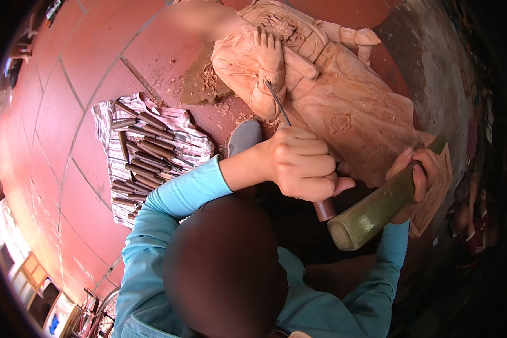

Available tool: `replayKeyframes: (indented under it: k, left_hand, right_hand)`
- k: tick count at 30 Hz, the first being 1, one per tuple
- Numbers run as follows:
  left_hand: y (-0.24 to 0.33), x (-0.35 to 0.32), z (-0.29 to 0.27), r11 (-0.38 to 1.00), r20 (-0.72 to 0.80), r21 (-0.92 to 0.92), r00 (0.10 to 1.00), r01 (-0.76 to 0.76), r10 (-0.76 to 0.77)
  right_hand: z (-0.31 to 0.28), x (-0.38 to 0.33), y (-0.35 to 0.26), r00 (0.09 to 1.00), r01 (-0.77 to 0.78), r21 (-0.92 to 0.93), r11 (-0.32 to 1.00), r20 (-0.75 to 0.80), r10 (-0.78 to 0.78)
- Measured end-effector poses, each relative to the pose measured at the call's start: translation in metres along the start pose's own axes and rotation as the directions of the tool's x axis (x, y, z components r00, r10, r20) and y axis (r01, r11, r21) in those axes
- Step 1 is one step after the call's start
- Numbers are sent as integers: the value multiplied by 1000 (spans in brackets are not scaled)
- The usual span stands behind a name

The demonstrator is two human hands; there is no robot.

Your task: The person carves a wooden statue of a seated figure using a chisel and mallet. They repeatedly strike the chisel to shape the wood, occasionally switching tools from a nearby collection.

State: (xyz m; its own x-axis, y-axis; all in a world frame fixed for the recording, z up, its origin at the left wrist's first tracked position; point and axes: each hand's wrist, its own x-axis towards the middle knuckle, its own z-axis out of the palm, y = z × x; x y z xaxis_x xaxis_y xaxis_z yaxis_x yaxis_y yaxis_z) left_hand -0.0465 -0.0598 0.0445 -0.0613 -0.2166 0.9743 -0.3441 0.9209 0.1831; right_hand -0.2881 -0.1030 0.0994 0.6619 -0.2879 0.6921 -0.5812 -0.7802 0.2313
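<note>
Well to the left of the pale, robed figure carved in wood [343, 107], part of a bicycle with a thin spoked wheel [104, 315] stood at the edge of the red, paved floor [50, 169]. Nearer the figure, a striped cloth, white, purple and dark [194, 125], lay spread on that floor, bearing many carving tools with brown wooden handles [152, 151]. Between the cloth and the figure's upper part sat a flat brown block [192, 93] strewn with curled wood shavings [210, 75]. A grey shoe [245, 138] showed just beside the figure's left edge.

The person's left hand [304, 163], in front of the figure, was closed in a fist around a thin-shafted metal chisel with a brown wooden handle [324, 209]. Its tip lay at the carved sleeve; whether it touched could not be told. The figure itself lay slanting away, its hem toward the right. Near the hem, a thick, green, cylindrical mallet [372, 209] had its broad end just beside the chisel handle. The right hand [419, 172] gripped the mallet's narrower end, fingers wrapped around it. Beyond, at the hem, stood a flat, light-brown wooden slab [434, 205].
</note>
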Motion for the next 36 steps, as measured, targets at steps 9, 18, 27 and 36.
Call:
replayKeyframes:
  k: [9, 18, 27, 36]
  left_hand:
    - [1, -13, -11, 993, 51, -85, 995, -78, 83]
    - [5, -9, 1, 999, 62, 52, 998, -5, 2]
    - [26, 8, -10, 974, 200, 227, 979, -20, -27]
    - [10, 0, 4, 996, 151, 92, 988, 14, -28]
  right_hand:
    - [-4, 2, -3, 999, 48, -14, 999, 27, -48]
    - [-6, -5, -5, 1000, 4, 44, 999, -14, -3]
    - [-7, -3, -6, 1000, 16, 18, 1000, 13, -16]
    - [-2, -1, -4, 999, 19, 101, 995, -48, -14]
